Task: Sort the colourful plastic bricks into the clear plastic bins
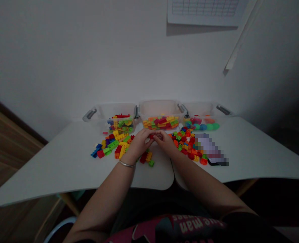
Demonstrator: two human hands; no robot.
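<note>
From the head camera, the left hand [140,141] and the right hand [165,141] meet at the middle of the white desk [50,168], fingertips drawn together around a small red brick [152,136]. Only a sliver of the brick shows between the fingers: bright red, glossy plastic, its studs and full shape hidden. Both hands are closed on it, pinching from either side, just in front of the middle bin. A thin metal bangle [126,164] circles the left wrist.

Below the hands lies a little cluster of loose bricks [146,157], red, orange and green, touching one another. To the left spreads a pile of mixed bricks [112,144] in blue, yellow, green and red; to the right, a denser heap [187,145] in the same colours.

Along the wall stand three clear plastic bins side by side: the left bin [106,113] with assorted pieces, the middle bin [160,108] with orange, red and green bricks, the right bin [205,109] with rounder green, blue and red pieces.
</note>
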